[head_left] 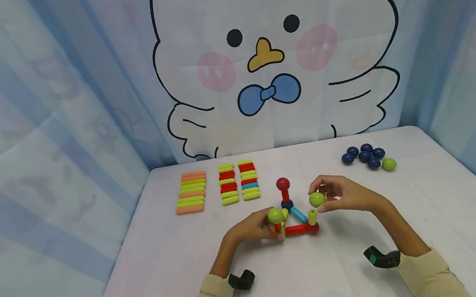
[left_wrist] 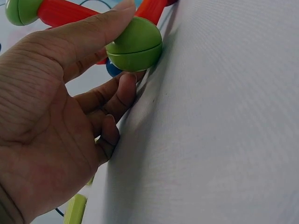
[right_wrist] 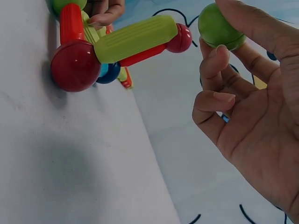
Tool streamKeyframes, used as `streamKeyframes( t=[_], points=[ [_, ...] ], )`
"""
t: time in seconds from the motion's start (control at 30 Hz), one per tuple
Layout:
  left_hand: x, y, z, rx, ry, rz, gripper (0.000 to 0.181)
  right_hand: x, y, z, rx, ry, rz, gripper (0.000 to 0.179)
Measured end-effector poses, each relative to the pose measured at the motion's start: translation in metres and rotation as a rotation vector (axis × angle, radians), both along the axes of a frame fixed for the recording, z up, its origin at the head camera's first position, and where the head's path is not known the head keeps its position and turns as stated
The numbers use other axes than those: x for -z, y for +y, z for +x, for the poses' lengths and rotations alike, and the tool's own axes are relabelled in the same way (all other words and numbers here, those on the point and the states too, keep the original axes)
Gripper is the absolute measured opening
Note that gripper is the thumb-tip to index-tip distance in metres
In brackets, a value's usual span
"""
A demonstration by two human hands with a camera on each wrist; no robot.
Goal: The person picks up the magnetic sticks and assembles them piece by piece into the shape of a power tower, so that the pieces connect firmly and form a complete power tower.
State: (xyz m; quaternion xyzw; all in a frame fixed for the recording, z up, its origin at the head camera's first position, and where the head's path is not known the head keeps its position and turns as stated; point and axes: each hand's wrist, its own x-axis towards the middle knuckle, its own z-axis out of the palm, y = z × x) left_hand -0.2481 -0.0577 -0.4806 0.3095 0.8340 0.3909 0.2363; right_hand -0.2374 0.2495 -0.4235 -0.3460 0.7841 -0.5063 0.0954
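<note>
Left hand pinches shiny green ball at near left corner of stick shape. Shape makes triangle on woven white cloth, standing up at three corners. Right hand pinches round green ball, just beside top of ridged lime stick, not touching. Red ball sits on far red stick. Far left: colored sticks in neat rows. Far right: dark blue balls, one green ball.

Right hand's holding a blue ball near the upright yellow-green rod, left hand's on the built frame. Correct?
Wrong colour: the right hand holds a green ball, as the right wrist view shows. It is near the upright yellow-green rod, and the left hand is on the built frame.
</note>
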Motion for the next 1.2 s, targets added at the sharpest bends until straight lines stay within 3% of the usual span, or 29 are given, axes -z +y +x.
streamKeyframes(
  t=[0.47,0.7,0.8,0.9,1.0,1.1,1.2],
  points=[
    [-0.003,-0.004,-0.001,0.004,-0.027,-0.002,0.037,0.004,-0.010,0.001,-0.034,-0.007,0.110,0.040],
    [-0.007,-0.014,-0.004,0.063,-0.028,0.020,0.043,0.010,-0.004,-0.003,-0.096,-0.180,0.241,0.060],
    [-0.009,-0.023,-0.006,0.040,-0.049,0.033,0.044,0.017,-0.001,-0.004,-0.109,-0.236,0.315,0.062],
    [-0.012,-0.035,-0.008,-0.082,-0.028,0.029,0.034,0.022,-0.001,-0.004,-0.106,-0.250,0.360,0.058],
    [-0.017,-0.052,-0.010,-0.306,0.053,0.003,0.022,0.025,-0.004,-0.004,-0.107,-0.250,0.381,0.055],
    [-0.021,-0.074,-0.013,-0.547,0.177,-0.030,0.013,0.027,-0.006,-0.004,-0.112,-0.256,0.393,0.052],
    [-0.022,-0.098,-0.015,-0.741,0.298,-0.108,0.010,0.027,-0.007,-0.005,-0.112,-0.261,0.413,0.049]
  ],
)
